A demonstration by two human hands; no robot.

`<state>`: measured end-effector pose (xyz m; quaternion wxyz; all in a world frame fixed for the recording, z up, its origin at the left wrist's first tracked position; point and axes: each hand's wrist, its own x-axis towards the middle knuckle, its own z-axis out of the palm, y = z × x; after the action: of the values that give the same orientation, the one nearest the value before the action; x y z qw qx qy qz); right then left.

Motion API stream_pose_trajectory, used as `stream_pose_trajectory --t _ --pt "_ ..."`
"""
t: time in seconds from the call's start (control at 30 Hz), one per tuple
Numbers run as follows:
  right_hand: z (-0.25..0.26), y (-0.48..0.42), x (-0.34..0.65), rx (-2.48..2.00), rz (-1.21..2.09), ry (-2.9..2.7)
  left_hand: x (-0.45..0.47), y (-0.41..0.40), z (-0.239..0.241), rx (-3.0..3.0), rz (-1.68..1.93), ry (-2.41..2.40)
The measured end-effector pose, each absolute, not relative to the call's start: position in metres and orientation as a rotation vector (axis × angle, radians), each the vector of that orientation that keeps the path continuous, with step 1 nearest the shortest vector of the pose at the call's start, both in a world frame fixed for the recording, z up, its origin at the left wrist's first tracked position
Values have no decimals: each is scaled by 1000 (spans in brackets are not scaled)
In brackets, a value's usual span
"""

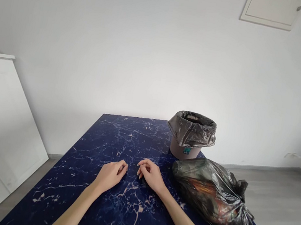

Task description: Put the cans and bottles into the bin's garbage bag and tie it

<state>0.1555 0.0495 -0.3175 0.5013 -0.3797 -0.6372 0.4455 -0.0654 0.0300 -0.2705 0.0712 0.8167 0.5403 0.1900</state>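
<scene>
My left hand [112,174] rests on the blue marble-patterned table [132,134], its fingers curled into a loose fist with nothing seen in them. Just to its right, my right hand [151,174] lies on the same surface. Its fingers are loosely bent and a little apart, and it holds nothing. The hands do not touch each other. Nearest my right hand is a tied black garbage bag [212,193], full and lying on its side, with orange and greenish contents showing through. Behind the bag stands a trash can [184,151], lined with a black plastic bag [193,135] folded over its rim.
A white wall [149,50] rises behind the table. At the left stands a white cabinet [8,110] with a black handle. A wall panel [273,10] is at the upper right. Grey floor [275,196] shows right of the table's wooden edge.
</scene>
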Motion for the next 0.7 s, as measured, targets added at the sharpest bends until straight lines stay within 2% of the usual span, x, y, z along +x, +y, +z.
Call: stream_pose_trajectory --t 0.7 --pt "-314 48 156 -930 1066 -1552 -66 31 -272 2465 560 1607"
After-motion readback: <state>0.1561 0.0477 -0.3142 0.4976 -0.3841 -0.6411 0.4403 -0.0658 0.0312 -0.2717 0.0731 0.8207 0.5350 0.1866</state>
